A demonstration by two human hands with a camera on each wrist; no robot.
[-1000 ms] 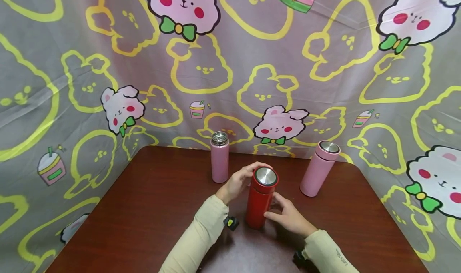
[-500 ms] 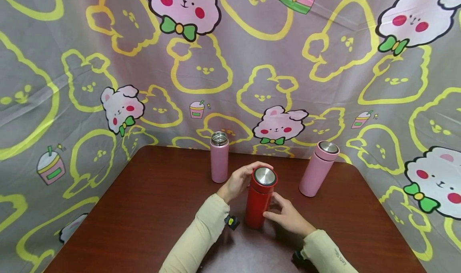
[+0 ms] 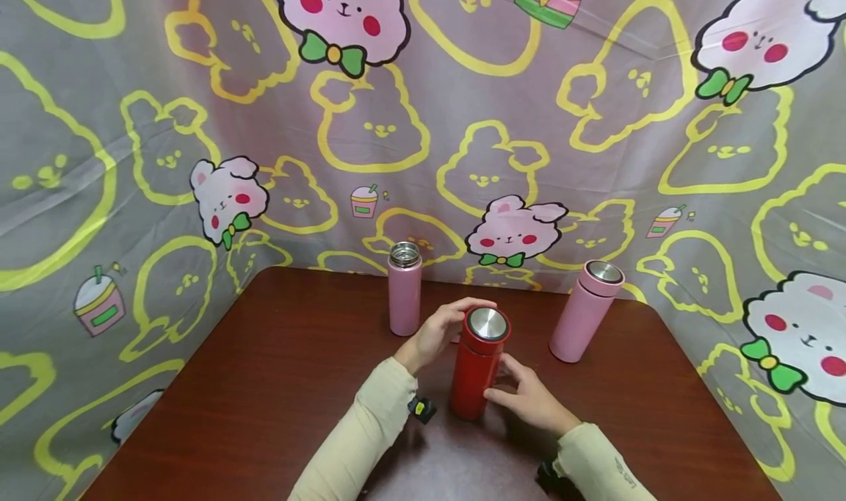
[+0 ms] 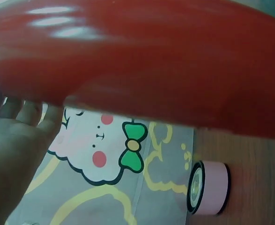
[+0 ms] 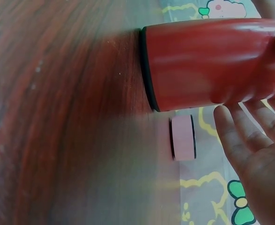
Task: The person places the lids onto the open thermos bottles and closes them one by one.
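Grasping: left hand [image 3: 435, 333], fingers round the red bottle [image 3: 472, 383] near its top; right hand [image 3: 534, 398], fingers round its body
Bench [image 3: 277, 383]: open pink bottle [image 3: 405, 295] mid-frame, capped pink bottle [image 3: 581, 317] right of centre

The left hand [image 3: 432, 333] has edged slightly leftward at the wrist, beside the red bottle [image 3: 473, 380].

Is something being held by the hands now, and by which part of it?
The red bottle is held: the left hand grips it at the lid, the right hand around its body, below the lid.
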